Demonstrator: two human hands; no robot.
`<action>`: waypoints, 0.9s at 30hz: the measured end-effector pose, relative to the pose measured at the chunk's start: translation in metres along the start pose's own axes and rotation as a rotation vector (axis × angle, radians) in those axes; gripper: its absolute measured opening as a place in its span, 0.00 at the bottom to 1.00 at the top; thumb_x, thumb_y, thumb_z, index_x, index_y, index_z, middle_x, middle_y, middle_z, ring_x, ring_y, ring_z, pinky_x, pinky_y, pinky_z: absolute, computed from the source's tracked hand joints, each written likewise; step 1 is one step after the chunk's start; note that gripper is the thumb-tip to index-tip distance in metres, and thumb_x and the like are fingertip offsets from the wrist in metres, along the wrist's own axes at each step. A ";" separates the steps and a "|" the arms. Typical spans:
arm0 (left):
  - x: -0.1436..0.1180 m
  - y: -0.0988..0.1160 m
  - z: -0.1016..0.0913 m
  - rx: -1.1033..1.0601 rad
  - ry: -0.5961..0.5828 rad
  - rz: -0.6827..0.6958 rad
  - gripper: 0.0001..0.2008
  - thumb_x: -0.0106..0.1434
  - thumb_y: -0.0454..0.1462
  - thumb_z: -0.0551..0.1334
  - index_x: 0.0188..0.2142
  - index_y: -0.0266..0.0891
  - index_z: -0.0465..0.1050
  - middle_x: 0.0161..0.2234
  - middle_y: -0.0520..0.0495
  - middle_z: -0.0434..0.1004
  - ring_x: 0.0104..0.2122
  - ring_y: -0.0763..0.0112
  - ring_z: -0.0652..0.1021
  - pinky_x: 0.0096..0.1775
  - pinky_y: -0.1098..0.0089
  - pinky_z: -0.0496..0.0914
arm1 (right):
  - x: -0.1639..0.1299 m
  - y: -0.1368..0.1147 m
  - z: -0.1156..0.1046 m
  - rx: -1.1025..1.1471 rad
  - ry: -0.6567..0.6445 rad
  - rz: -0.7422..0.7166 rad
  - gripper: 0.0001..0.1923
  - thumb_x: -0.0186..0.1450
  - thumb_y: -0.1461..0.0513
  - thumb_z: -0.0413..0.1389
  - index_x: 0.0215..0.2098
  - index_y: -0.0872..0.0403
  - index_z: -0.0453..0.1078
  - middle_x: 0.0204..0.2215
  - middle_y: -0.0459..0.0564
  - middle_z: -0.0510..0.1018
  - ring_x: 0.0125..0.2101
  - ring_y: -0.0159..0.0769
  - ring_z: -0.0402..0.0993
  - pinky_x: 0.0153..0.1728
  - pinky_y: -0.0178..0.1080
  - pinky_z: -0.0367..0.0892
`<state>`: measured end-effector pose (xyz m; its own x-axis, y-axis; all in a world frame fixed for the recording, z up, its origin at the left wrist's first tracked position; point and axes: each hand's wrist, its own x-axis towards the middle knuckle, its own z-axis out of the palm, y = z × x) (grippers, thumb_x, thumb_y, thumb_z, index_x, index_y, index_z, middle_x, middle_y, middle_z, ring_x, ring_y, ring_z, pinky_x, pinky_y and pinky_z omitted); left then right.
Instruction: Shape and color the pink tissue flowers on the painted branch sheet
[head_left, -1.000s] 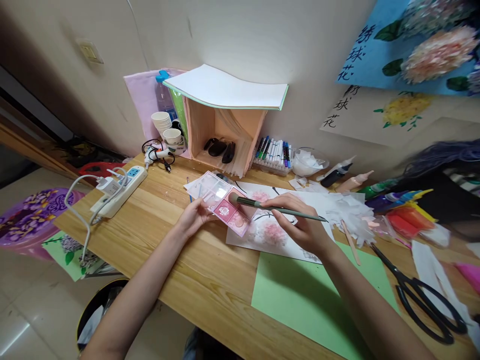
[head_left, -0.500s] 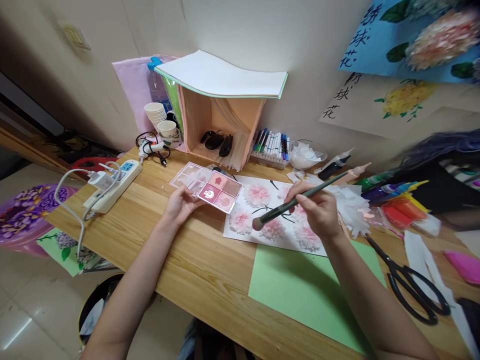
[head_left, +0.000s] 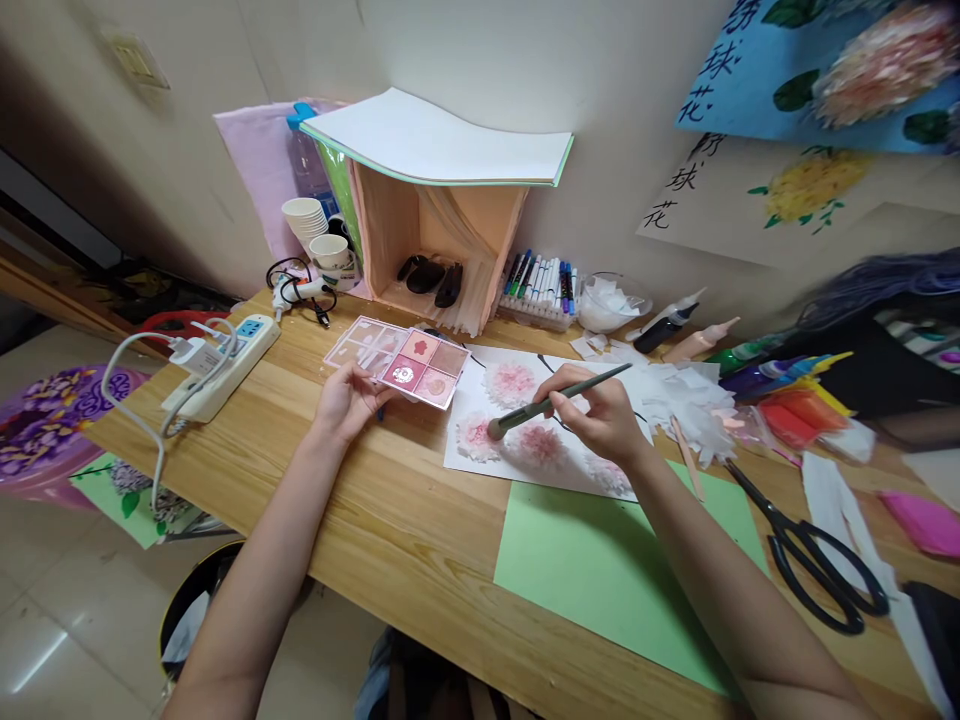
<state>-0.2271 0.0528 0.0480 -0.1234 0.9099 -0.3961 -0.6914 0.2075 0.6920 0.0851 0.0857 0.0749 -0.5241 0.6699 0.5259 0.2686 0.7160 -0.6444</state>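
Observation:
My left hand is closed on an opened blush palette with pink pans and a clear lid, held above the wooden table. In my right hand a makeup brush with a dark green handle is pinched. Its bristle tip meets the lower left pink paper flower, as far as I can see. Several such white-and-pink flowers sit on a white sheet with dark drawn stems. My right hand and forearm hide part of that sheet. A green sheet lies in front.
Black scissors, a wooden stick and white paper scraps lie to the right. Behind stand markers, a bowl of white scraps and a peach box. A power strip is at left.
My right hand has moved left and down with the brush, bringing its tip from above the sheet onto the lower left flower. The palette has shifted slightly left.

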 end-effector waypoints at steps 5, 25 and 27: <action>-0.001 0.003 0.001 -0.031 0.025 -0.005 0.32 0.49 0.25 0.48 0.55 0.28 0.64 0.31 0.45 0.81 0.25 0.69 0.80 0.27 0.71 0.77 | 0.001 -0.002 -0.001 0.018 -0.011 -0.011 0.08 0.65 0.63 0.51 0.33 0.53 0.73 0.25 0.47 0.77 0.26 0.33 0.73 0.30 0.38 0.67; 0.002 -0.002 -0.002 -0.021 -0.009 -0.009 0.31 0.49 0.25 0.49 0.54 0.27 0.65 0.33 0.43 0.82 0.27 0.68 0.81 0.28 0.70 0.78 | 0.003 -0.011 -0.001 -0.009 -0.065 -0.027 0.07 0.66 0.63 0.52 0.33 0.53 0.72 0.23 0.46 0.76 0.25 0.32 0.72 0.28 0.36 0.67; 0.002 -0.002 -0.002 -0.026 -0.003 -0.009 0.31 0.48 0.25 0.49 0.54 0.27 0.65 0.33 0.43 0.82 0.28 0.68 0.81 0.29 0.70 0.78 | 0.003 -0.011 0.000 -0.044 -0.077 -0.043 0.07 0.66 0.63 0.51 0.34 0.52 0.72 0.25 0.47 0.78 0.26 0.33 0.73 0.29 0.37 0.68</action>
<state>-0.2275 0.0540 0.0446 -0.1150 0.9088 -0.4010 -0.7108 0.2067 0.6723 0.0802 0.0795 0.0839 -0.5964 0.6224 0.5069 0.2791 0.7529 -0.5961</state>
